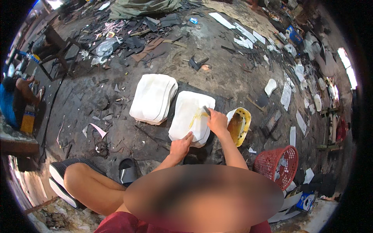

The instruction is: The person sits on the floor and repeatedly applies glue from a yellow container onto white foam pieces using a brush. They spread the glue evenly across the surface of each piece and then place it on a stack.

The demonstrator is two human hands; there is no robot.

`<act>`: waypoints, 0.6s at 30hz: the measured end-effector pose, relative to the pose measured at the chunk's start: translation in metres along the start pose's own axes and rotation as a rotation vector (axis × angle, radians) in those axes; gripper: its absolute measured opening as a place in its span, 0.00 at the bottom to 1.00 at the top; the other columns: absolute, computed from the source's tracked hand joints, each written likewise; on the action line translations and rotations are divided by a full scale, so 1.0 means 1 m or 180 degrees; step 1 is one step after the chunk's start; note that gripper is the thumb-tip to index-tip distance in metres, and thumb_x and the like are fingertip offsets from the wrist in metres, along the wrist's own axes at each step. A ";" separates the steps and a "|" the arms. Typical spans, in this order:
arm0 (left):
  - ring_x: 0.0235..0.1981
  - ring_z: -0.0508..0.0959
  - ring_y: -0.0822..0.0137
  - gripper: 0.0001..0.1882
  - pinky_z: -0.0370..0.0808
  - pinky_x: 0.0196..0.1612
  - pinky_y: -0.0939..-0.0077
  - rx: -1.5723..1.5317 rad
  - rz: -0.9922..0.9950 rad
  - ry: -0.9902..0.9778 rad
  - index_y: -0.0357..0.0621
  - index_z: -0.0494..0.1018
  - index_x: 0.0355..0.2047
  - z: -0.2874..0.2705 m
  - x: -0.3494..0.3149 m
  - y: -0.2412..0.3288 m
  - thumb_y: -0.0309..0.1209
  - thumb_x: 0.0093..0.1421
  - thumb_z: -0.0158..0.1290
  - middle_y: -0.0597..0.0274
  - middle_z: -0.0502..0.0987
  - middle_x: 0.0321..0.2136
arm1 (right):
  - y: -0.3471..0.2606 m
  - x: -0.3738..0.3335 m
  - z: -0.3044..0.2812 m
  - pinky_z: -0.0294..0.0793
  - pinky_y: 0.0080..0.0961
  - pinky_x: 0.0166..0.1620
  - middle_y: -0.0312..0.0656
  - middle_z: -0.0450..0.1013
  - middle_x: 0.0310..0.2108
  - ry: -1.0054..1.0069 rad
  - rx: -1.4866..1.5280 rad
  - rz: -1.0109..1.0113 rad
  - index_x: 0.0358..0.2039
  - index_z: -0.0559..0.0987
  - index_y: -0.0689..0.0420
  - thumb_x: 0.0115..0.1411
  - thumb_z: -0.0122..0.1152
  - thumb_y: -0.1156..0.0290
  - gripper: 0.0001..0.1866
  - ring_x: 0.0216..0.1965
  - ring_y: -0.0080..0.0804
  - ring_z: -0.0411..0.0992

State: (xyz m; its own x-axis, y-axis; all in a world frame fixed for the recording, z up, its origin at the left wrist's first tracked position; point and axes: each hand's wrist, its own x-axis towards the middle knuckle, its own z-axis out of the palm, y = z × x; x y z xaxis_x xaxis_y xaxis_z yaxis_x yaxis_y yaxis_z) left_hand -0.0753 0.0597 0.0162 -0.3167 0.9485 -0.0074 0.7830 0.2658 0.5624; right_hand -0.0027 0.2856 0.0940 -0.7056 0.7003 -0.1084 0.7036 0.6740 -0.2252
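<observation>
In front of me lies a stack of white sheets (pixel 182 114) with cut corners. A streak of yellow, glue-like liquid (pixel 197 117) crosses its top sheet. My right hand (pixel 218 122) is closed round a small dark spreader (pixel 206 111), whose tip touches the top sheet at the upper right; its exact kind is hard to make out. At the near edge, my left hand (pixel 181 147) grips the sheet with the thumb on top and the other fingers largely hidden. Just right of my right hand stands a yellow container (pixel 243 136) with brownish-yellow liquid inside.
A second stack of white sheets (pixel 153 97) lies to the left. A red plastic basket (pixel 268 165) stands at the near right, and a dark sandal (pixel 128 171) lies near my leg. Dark scraps (pixel 134 44) litter the far floor. Another person (pixel 23 93) sits at far left.
</observation>
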 end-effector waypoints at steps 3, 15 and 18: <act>0.29 0.83 0.50 0.20 0.81 0.29 0.56 -0.0094 -0.0210 -0.0085 0.52 0.71 0.56 0.002 0.002 0.007 0.30 0.62 0.53 0.63 0.75 0.58 | -0.003 0.020 0.000 0.78 0.46 0.38 0.46 0.81 0.33 0.0059 -0.0267 0.0072 0.54 0.78 0.37 0.58 0.63 0.63 0.22 0.35 0.48 0.80; 0.42 0.78 0.65 0.23 0.74 0.45 0.72 -0.2283 -0.2849 0.1801 0.38 0.76 0.55 -0.006 -0.019 -0.034 0.21 0.58 0.54 0.56 0.79 0.43 | -0.020 -0.040 0.016 0.78 0.45 0.40 0.44 0.81 0.35 -0.0933 0.0391 -0.0840 0.51 0.82 0.32 0.59 0.62 0.66 0.19 0.37 0.46 0.80; 0.42 0.78 0.65 0.22 0.73 0.48 0.71 -0.2352 -0.2597 0.1485 0.38 0.77 0.54 -0.001 -0.016 -0.045 0.21 0.58 0.52 0.56 0.79 0.43 | -0.036 -0.062 0.025 0.78 0.45 0.40 0.44 0.82 0.37 -0.0886 0.0376 -0.0862 0.52 0.82 0.35 0.59 0.58 0.69 0.21 0.38 0.46 0.80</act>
State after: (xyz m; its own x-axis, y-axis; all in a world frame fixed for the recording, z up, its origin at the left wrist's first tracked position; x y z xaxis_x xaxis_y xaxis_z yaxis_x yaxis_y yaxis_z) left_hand -0.1056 0.0326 -0.0084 -0.8608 0.3512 -0.3683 -0.1884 0.4523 0.8717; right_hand 0.0135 0.2121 0.0845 -0.8714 0.3999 -0.2843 0.4861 0.7823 -0.3895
